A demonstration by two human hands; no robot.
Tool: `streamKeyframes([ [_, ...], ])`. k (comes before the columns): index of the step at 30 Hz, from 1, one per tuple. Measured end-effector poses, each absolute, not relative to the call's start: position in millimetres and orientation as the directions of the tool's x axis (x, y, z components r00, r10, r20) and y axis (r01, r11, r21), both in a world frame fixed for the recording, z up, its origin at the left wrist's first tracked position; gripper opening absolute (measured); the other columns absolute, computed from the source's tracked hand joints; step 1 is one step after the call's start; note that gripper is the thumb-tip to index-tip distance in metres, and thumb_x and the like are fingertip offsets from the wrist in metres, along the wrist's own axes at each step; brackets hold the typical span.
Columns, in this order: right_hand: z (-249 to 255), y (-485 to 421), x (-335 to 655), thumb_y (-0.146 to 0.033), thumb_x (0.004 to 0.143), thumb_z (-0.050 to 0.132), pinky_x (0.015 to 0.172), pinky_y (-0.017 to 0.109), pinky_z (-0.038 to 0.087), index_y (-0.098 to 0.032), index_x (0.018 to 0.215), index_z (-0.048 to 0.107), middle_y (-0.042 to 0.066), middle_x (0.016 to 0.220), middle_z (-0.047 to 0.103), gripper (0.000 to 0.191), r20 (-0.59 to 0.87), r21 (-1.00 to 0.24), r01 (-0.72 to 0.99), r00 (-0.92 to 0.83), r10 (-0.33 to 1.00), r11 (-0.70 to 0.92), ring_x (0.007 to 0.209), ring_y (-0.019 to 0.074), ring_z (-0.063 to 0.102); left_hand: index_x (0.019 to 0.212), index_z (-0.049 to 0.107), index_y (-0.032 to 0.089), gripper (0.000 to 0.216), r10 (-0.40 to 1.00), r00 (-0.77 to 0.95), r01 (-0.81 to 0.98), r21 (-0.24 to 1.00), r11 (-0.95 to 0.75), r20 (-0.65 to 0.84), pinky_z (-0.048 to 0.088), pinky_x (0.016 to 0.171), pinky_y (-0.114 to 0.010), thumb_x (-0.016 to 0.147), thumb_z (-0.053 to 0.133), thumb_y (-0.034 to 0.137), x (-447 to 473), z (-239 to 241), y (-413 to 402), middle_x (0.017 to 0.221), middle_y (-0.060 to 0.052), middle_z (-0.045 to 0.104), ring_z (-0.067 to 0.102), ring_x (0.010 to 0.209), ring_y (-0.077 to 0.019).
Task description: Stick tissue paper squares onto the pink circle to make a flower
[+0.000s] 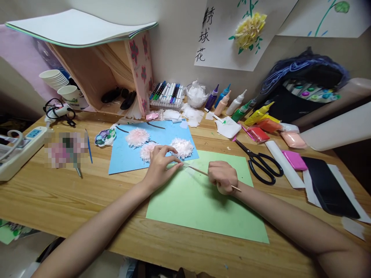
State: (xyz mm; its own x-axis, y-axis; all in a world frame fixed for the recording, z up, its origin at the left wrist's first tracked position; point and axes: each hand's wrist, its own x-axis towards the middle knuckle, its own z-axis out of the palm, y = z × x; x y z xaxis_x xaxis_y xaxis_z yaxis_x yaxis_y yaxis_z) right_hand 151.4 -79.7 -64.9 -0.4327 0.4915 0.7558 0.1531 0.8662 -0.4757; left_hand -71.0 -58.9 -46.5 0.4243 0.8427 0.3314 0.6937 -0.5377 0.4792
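My left hand rests at the top edge of a light green sheet. Its thumb and fingers pinch a small whitish scrap, too small to make out well. In my right hand, closed in a fist over the green sheet, is a thin wooden stick. The stick's tip meets the scrap at my left fingertips. Just behind the left hand lies a blue sheet with dark painted branches and fluffy flowers; one pale pink flower is at its left, a whiter flower at its right.
Black-handled scissors lie right of the green sheet, near a black phone. Paint bottles, such as a green bottle, markers and a bowl of white tissue line the back. A power strip sits left.
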Motion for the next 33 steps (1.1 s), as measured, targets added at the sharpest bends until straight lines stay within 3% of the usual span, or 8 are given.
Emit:
streamKeyframes([
  [5, -63, -75, 144, -0.028, 0.096, 0.018, 0.051, 0.03, 0.03, -0.024, 0.061, 0.041, 0.001, 0.05, 0.042, 0.042, 0.655, -0.419, 0.242, -0.586, 0.476, 0.875, 0.048, 0.0163, 0.036, 0.079, 0.069, 0.025, 0.014, 0.856, 0.389, 0.729, 0.453, -0.512, 0.342, 0.034, 0.088, -0.04, 0.083, 0.059, 0.034, -68, -50, -54, 0.105, -0.004, 0.06, 0.043, 0.102, -0.0225],
  [14, -63, -72, 139, -0.025, 0.096, 0.027, 0.056, 0.03, 0.034, -0.021, 0.069, 0.046, 0.003, 0.058, 0.049, 0.034, 0.587, -0.461, 0.346, -0.572, 0.573, 0.817, 0.058, 0.0165, 0.04, 0.091, 0.065, 0.024, 0.018, 0.867, 0.352, 0.747, 0.452, -0.488, 0.354, 0.032, 0.088, -0.04, 0.086, 0.053, 0.036, -66, -47, -56, 0.106, -0.004, 0.061, 0.043, 0.103, -0.0227],
  [19, -65, -70, 139, -0.027, 0.096, 0.027, 0.058, 0.03, 0.034, -0.02, 0.069, 0.045, 0.003, 0.059, 0.048, 0.033, 0.559, -0.514, 0.343, -0.562, 0.61, 0.786, 0.059, 0.0165, 0.04, 0.103, 0.06, 0.02, 0.027, 0.879, 0.334, 0.792, 0.404, -0.458, 0.341, 0.03, 0.089, -0.037, 0.094, 0.035, 0.023, -75, -45, -50, 0.101, -0.004, 0.066, 0.047, 0.099, -0.0204],
  [25, -65, -69, 139, -0.026, 0.096, 0.028, 0.06, 0.03, 0.034, -0.021, 0.071, 0.044, 0.003, 0.061, 0.048, 0.031, 0.521, -0.554, 0.366, -0.548, 0.654, 0.748, 0.062, 0.0167, 0.041, 0.118, 0.051, 0.018, 0.032, 0.879, 0.37, 0.825, 0.328, -0.459, 0.3, 0.026, 0.094, -0.037, 0.093, 0.031, 0.016, -83, -48, -42, 0.101, -0.004, 0.069, 0.052, 0.101, -0.0204],
  [33, -66, -70, 138, -0.026, 0.097, 0.025, 0.059, 0.03, 0.034, -0.02, 0.07, 0.043, 0.003, 0.061, 0.046, 0.033, 0.527, -0.562, 0.354, -0.543, 0.654, 0.747, 0.06, 0.0162, 0.04, 0.114, 0.053, 0.016, 0.03, 0.878, 0.39, 0.841, 0.281, -0.463, 0.278, 0.026, 0.092, -0.038, 0.094, 0.031, 0.02, -83, -45, -40, 0.095, -0.008, 0.068, 0.055, 0.099, -0.0215],
])
